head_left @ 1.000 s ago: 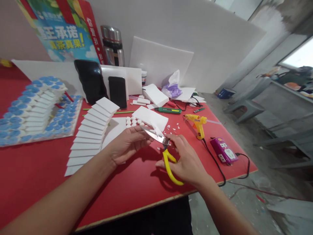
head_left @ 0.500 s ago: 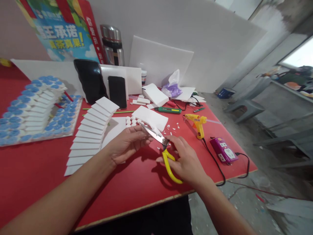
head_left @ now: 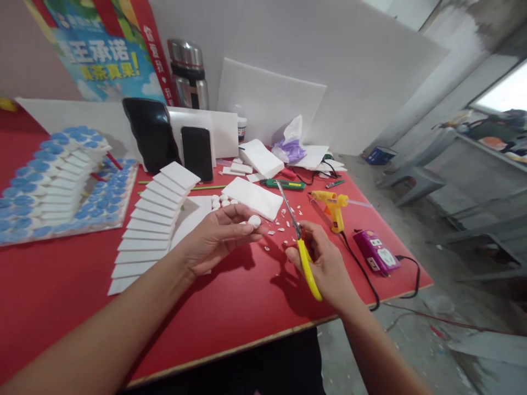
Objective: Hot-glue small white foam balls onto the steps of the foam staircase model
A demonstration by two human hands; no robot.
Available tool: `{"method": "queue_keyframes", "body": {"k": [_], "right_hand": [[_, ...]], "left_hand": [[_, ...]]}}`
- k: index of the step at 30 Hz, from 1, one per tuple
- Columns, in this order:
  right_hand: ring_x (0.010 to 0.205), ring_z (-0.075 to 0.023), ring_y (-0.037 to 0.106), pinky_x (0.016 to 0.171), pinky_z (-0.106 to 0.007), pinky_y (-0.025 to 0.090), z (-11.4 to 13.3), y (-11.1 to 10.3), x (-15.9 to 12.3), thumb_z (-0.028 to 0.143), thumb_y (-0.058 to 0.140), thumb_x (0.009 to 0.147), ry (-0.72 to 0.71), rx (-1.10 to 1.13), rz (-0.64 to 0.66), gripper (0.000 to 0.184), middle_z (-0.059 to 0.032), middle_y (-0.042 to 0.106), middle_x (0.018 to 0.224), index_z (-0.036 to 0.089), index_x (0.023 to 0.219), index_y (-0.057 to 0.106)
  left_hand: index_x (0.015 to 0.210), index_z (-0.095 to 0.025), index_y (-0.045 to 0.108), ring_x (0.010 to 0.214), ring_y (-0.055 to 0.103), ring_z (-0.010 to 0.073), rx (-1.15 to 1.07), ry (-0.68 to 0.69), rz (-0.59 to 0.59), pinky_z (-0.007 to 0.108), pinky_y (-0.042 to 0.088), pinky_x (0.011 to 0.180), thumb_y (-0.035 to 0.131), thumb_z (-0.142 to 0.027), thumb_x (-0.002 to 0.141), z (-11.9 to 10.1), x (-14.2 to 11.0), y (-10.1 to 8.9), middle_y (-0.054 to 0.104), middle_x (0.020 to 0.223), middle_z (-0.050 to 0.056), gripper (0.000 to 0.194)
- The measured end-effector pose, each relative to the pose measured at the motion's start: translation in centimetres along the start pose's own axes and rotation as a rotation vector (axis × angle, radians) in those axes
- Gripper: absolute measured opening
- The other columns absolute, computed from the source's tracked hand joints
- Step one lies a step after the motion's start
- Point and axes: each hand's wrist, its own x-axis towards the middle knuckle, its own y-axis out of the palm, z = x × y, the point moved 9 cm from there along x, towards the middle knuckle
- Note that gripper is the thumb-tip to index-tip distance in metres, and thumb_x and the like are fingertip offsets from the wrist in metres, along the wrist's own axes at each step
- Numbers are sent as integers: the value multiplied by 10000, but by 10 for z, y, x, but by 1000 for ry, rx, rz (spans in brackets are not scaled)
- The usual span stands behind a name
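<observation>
Above the front half of a red desk (head_left: 197,329), a small white disc (head_left: 254,221) is being pinched between the thumb and fingers of the left hand (head_left: 224,236), the grip nearly closed around it. By the right hand (head_left: 323,263), fingers curled around the handles, yellow-handled scissors (head_left: 308,266) are being held, blades together and pointing toward the far edge. White scraps (head_left: 281,223) are being left scattered on the desktop beyond the hands, near a white slab (head_left: 255,197) and a cluster of white discs (head_left: 215,201). Toward the left edge, a blue-and-white model (head_left: 24,201) is being displayed beside a fanned stack of white panels (head_left: 146,227). A yellow glue gun (head_left: 337,214) is being kept by the right edge, and a purple power socket (head_left: 376,253) is being supported near the front right corner. Toward the far edge, a dark phone (head_left: 197,153) is being propped upright, while a green cutter (head_left: 284,185) is being supported flat on the desktop.
</observation>
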Motion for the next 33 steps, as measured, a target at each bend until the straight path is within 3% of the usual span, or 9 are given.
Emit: {"method": "queue_keyframes", "body": {"k": [5,9,16,20,33], "right_hand": [[776,-179,627,725,-314,523,-6,3,-2,458,703,929,44,-17,18,458,-26,665,945,207,1291,576],[785,-196,645,735,-330,537,-4,2,-3,494,717,912,28,-36,8,494,-37,679,951,200,1287,585],[1113,-286,661,950,-435,564,10,13,-7,493,786,865,-100,-75,125,710,-143,623,1284,224,1442,471],[1044,-299,662,892,-471,589,20,20,-8,549,808,841,-119,-152,173,754,-156,600,1249,217,1435,483],[997,-327,693,823,-493,617,31,24,-2,646,735,878,-190,-301,120,790,-205,626,1211,151,1451,508]], "left_hand": [[896,-155,816,691,778,144,51,37,-54,166,629,618,958,-69,630,-3,1,-5,790,811,13,313],[859,-143,821,734,779,137,48,81,-68,164,635,687,962,-60,612,-7,2,-5,803,852,24,297],[844,-129,816,728,764,137,43,61,-101,189,631,709,973,-120,631,-5,1,-6,792,828,37,266],[868,-131,822,775,749,129,46,78,-88,191,621,742,976,-123,618,-4,1,-6,791,881,38,293],[803,-139,834,755,731,139,36,81,-128,265,602,829,1018,-160,547,-2,2,-6,779,789,28,316]]}}
